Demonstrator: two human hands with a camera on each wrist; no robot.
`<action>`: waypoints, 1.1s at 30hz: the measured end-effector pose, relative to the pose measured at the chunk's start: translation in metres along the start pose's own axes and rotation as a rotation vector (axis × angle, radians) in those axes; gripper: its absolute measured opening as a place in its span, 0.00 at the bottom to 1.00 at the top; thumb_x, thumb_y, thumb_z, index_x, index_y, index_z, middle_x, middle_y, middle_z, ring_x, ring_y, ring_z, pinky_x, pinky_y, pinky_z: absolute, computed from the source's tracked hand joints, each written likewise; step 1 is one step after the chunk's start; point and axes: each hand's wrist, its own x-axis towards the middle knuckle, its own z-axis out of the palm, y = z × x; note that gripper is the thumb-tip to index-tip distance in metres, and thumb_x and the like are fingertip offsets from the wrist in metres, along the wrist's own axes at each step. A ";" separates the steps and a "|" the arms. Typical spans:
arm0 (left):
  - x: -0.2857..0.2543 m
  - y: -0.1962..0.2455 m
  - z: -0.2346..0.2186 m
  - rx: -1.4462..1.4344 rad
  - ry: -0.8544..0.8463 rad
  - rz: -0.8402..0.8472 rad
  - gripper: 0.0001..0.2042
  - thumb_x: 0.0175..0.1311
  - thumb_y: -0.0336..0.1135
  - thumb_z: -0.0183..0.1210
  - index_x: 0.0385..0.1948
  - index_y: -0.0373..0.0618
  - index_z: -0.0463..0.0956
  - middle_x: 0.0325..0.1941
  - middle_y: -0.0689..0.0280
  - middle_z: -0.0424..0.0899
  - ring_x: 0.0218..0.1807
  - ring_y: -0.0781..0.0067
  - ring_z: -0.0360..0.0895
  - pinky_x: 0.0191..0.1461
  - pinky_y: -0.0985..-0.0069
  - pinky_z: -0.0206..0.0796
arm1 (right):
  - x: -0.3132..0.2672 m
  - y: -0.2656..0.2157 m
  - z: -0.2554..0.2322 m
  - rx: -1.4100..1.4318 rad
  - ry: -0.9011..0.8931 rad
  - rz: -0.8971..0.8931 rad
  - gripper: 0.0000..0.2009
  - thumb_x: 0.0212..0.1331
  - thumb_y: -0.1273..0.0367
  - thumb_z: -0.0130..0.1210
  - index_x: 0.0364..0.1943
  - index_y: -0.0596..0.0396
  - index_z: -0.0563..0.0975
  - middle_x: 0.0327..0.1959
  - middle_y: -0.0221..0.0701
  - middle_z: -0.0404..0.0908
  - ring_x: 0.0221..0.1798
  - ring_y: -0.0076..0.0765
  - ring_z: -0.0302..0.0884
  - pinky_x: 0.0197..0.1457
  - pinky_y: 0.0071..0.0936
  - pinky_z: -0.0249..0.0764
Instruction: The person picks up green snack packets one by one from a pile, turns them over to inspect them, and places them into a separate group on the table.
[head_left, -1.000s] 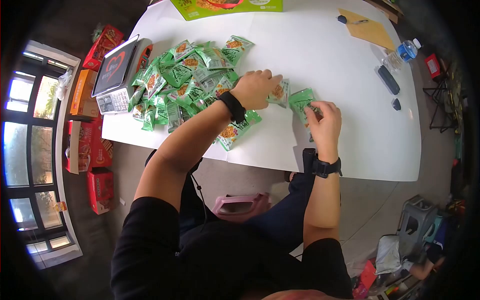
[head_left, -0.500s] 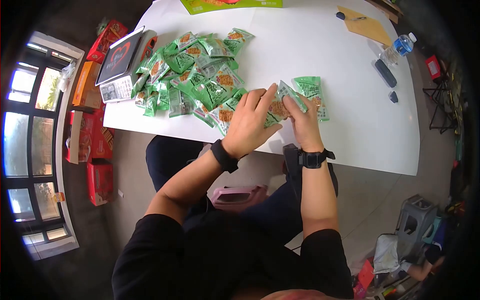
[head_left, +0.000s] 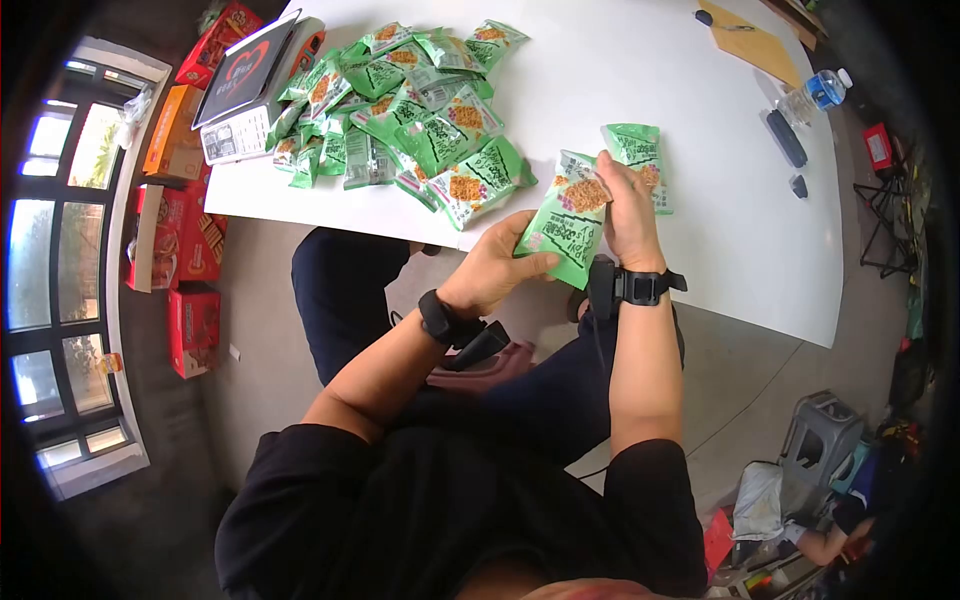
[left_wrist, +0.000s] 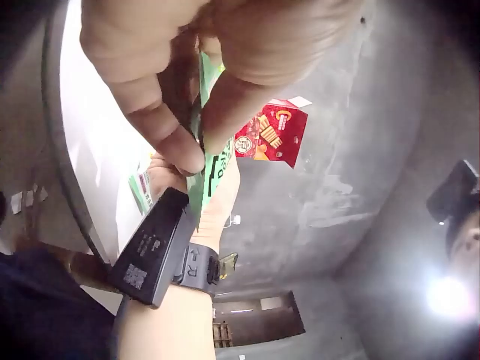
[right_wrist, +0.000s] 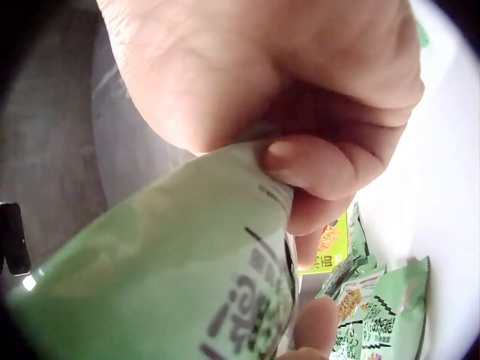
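Observation:
Both hands hold one green snack packet at the table's front edge, its printed face with a noodle-like picture turned up. My left hand pinches its lower left part, thumb on top; in the left wrist view the packet appears edge-on between the fingers. My right hand grips the upper right side, and the right wrist view has its thumb and fingers around the packet's end. A second green packet lies flat on the table just beyond the right hand. Left of the hands spreads a heap of similar packets.
A tablet-like device with a dark screen stands at the table's left edge beside the heap. On the right are a water bottle, a dark oblong case and a brown card sheet. Red boxes stand on the floor at left.
One second ago the hands were apart over separate packets. They have since come together on one packet, turned its face up and drawn it toward the body. Another packet was left lying on the right.

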 end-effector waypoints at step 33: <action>0.029 0.056 -0.023 -0.366 0.143 0.204 0.15 0.75 0.39 0.42 0.58 0.44 0.65 0.54 0.64 0.77 0.56 0.67 0.76 0.59 0.61 0.69 | -0.013 0.003 0.026 -0.742 -0.279 -0.620 0.14 0.43 0.84 0.59 0.30 0.48 0.84 0.65 0.34 0.67 0.60 0.41 0.70 0.58 0.35 0.72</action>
